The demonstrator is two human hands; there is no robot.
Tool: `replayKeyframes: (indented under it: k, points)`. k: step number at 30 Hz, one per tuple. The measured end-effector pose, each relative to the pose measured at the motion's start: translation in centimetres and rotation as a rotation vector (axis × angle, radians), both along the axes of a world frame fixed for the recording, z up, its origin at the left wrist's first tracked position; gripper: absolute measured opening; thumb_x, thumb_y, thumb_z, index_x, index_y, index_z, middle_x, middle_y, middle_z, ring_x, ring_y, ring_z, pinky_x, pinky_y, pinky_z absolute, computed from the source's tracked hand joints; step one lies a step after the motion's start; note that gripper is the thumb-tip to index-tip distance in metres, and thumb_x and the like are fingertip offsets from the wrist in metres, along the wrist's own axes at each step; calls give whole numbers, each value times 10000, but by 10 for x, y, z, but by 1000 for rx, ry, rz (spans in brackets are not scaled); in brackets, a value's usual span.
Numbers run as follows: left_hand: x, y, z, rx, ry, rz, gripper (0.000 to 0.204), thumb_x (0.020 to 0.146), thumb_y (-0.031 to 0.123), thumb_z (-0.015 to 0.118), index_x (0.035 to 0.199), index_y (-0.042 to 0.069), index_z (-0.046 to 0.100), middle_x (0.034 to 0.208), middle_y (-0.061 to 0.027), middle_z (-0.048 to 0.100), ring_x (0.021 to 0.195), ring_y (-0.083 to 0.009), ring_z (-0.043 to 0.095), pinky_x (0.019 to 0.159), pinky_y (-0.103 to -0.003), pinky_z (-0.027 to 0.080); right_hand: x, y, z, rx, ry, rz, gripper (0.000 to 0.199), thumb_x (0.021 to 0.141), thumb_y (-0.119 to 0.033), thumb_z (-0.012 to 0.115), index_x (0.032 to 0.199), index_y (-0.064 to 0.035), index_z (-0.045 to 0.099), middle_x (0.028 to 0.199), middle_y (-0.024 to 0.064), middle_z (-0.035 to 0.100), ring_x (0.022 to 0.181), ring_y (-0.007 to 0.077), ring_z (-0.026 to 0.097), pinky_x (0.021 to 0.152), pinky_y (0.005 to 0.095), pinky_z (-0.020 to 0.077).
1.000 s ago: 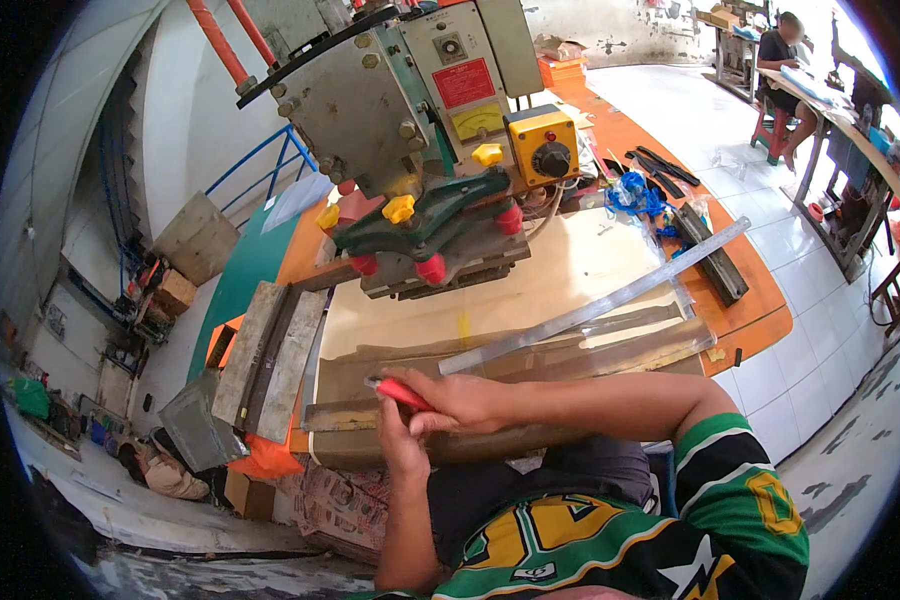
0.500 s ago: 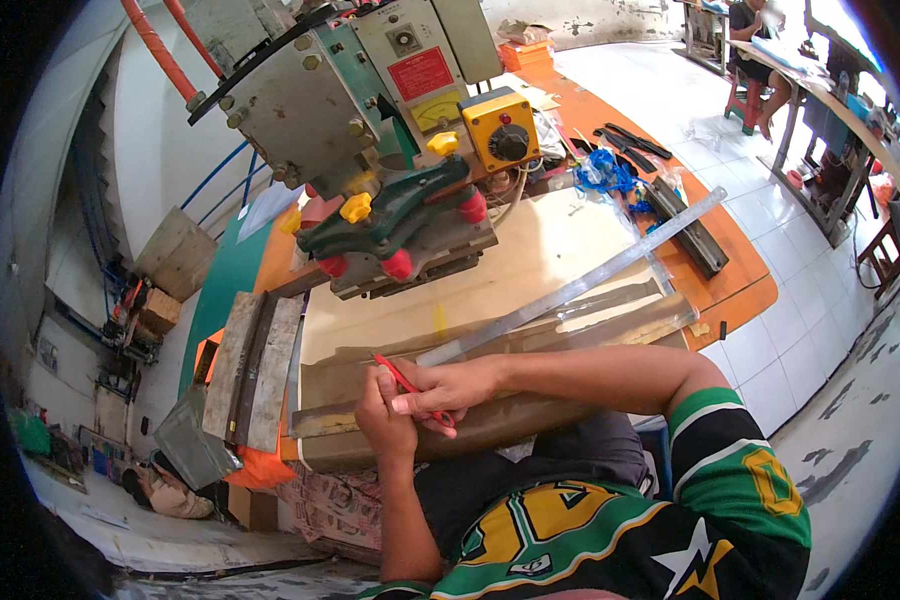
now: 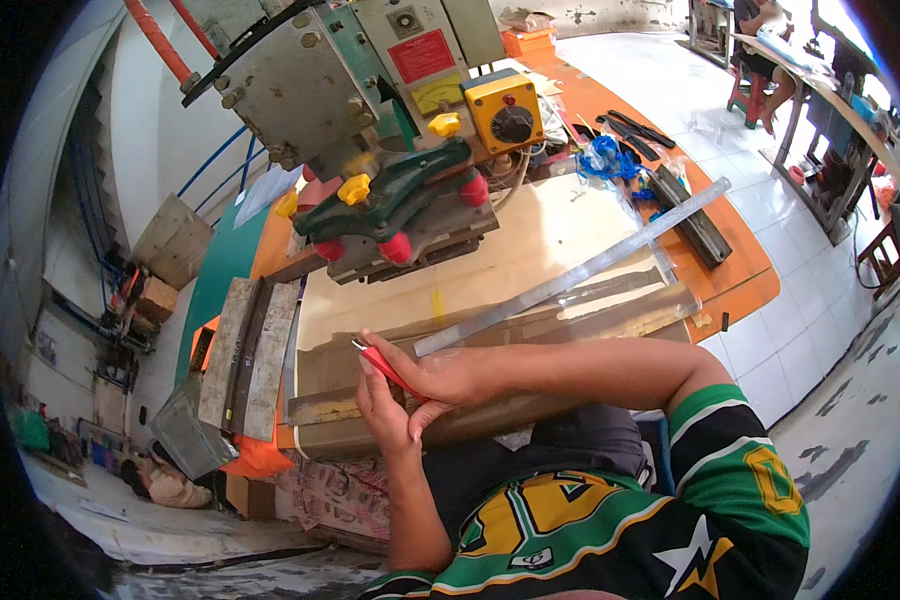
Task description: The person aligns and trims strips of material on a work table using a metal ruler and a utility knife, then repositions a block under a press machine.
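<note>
A slim red utility knife [image 3: 392, 374] with a short metal tip lies across my right hand [image 3: 448, 376], which is closed around it. The metal end points up and to the left. My left hand [image 3: 385, 405] is upright against it, its fingers stretched toward the metal end and its thumb apart, touching my right hand. Both hands hover over the near edge of a worktop covered with brown film [image 3: 520, 390]. A long clear ruler [image 3: 580, 268] lies slantwise across the pale sheet [image 3: 560, 225], just beyond my right wrist.
A press machine [image 3: 400, 200] with yellow knobs and a yellow control box [image 3: 503, 110] stands over the table. Metal bars [image 3: 252, 360] lie at the left. Blue plastic [image 3: 605, 160], black tools [image 3: 635, 133] and a dark metal block [image 3: 690, 218] sit at the right. Another person sits far right.
The red knife has shifted slightly up and left, showing its metal tip. My left fingers have straightened, and my right fingers have slid up behind the knife.
</note>
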State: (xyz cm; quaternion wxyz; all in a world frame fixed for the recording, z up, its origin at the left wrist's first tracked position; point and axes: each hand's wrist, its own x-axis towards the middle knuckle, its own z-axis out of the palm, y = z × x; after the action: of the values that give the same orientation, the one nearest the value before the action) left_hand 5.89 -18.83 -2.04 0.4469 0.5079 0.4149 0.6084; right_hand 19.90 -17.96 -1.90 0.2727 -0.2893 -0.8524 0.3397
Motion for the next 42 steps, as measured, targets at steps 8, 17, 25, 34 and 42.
replayKeyframes:
  k: [8,17,25,34,42]
  points:
    - [-29,1,-14,-399,-169,-67,307,1055,374,458,867,143,532,668,78,380,499,-33,288,435,-228,222,8,2,4,422,-351,-148,1243,752,-503,773,1633,-134,-23,1073,222,679,771,382,708,584,429,552]
    - [-56,9,-23,-703,-451,-565,375,1065,381,415,766,154,412,581,52,272,442,-76,234,427,-248,203,13,9,-2,686,-368,-177,982,883,-397,691,1643,-313,76,984,195,667,618,354,680,496,418,541]
    - [-28,12,-11,-197,7,-143,425,1099,437,387,883,99,529,718,30,424,583,-63,341,534,-231,279,-4,22,-30,-3,-121,-252,903,920,-350,720,1585,-31,199,1068,252,676,772,397,694,680,476,545]
    - [-31,25,-8,425,594,-65,296,1083,259,438,969,3,532,805,-142,541,734,-258,521,673,-393,430,-8,24,-35,-109,482,22,627,947,-148,626,1465,14,311,970,99,641,850,229,620,794,365,525]
    - [-25,13,-7,379,573,24,339,1083,271,421,912,0,530,760,-125,544,688,-239,513,638,-384,423,-21,18,-38,-123,462,103,725,919,-112,643,1493,17,220,1110,118,559,937,233,575,852,356,505]
